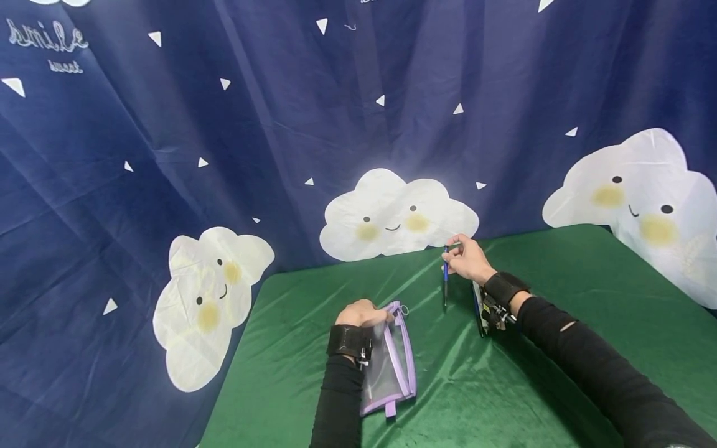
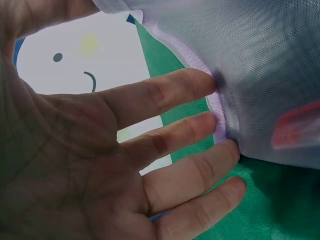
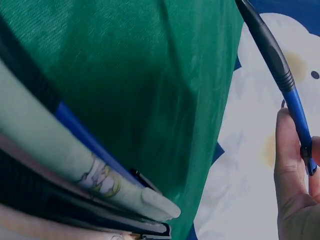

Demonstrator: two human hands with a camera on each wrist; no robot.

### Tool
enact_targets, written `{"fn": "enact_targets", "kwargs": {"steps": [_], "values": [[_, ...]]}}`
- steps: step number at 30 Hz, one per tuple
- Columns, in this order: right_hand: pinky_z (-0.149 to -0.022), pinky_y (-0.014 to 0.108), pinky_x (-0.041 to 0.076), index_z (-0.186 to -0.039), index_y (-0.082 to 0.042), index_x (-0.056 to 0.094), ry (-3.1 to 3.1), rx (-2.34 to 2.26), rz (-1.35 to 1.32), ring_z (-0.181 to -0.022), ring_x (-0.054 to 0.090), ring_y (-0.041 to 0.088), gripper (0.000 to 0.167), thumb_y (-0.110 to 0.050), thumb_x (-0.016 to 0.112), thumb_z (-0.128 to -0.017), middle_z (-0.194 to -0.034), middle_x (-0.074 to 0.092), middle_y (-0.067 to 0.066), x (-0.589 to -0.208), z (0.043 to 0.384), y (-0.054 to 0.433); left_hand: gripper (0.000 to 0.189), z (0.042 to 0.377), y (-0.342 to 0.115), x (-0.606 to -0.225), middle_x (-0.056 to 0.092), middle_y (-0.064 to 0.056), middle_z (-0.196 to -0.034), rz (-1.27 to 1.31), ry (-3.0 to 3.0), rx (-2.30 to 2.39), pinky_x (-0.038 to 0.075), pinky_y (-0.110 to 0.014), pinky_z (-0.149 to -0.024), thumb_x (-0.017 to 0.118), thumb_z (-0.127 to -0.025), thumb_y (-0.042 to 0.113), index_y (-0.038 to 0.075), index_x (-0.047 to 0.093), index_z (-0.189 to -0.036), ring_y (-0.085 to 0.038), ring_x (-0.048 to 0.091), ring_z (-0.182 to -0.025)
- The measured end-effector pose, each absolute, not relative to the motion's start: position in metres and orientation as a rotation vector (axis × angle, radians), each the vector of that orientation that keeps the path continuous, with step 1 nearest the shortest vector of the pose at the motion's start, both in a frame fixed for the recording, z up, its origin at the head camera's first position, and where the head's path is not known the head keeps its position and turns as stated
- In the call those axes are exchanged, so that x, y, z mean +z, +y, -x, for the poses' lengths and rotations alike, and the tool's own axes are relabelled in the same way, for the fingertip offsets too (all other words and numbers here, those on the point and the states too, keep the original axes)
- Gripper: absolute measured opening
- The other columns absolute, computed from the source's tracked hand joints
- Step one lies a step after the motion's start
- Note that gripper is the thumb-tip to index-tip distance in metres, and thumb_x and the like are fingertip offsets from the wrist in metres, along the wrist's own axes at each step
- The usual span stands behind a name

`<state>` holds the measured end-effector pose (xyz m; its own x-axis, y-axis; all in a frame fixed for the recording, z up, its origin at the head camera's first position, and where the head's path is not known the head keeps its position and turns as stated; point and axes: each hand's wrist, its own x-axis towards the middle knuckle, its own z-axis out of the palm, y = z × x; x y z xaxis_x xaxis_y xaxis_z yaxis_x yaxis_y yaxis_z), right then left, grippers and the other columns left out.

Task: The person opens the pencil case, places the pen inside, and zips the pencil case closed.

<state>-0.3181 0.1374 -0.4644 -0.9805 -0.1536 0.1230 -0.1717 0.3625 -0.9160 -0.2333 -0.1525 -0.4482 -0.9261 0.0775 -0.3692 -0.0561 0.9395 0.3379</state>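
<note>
My left hand [image 1: 361, 313] grips the upper end of a mesh pencil pouch [image 1: 383, 373] with lilac trim and a zipper. In the left wrist view, its fingertips [image 2: 232, 150] touch the pouch's lilac edge, and something red shows through the mesh. Farther right, my right hand [image 1: 469, 260] pinches a blue pen [image 1: 445, 274] with a dark lower part, hanging nearly upright. Below the right wrist are several more pens: a second blue one [image 3: 90, 135], a pale green one [image 3: 132, 192] with a cartoon print and a black one [image 3: 100, 212]. What supports them is hidden.
Green cloth [image 1: 302, 348] covers the table, wrinkled near the middle. Behind its far edge hangs a dark blue curtain [image 1: 280, 124] with smiling white clouds [image 1: 386, 214] and small white triangles.
</note>
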Motion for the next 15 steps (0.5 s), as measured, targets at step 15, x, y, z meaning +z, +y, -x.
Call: {"fn": "enact_targets", "kwargs": {"steps": [15], "values": [[-0.080, 0.049, 0.062, -0.139, 0.003, 0.042, -2.476, 1.867, -0.404, -0.077, 0.074, 0.017, 0.042, -0.005, 0.057, -0.101, -0.099, 0.063, 0.027, -0.465, 0.308, 0.109, 0.053, 0.231, -0.153, -0.448, 0.072, -0.015, -0.116, -0.008, 2.725, 0.500, 0.055, -0.050, -0.091, 0.068, -0.077, 0.057, 0.008, 0.074, -0.096, -0.036, 0.068, -0.104]]}}
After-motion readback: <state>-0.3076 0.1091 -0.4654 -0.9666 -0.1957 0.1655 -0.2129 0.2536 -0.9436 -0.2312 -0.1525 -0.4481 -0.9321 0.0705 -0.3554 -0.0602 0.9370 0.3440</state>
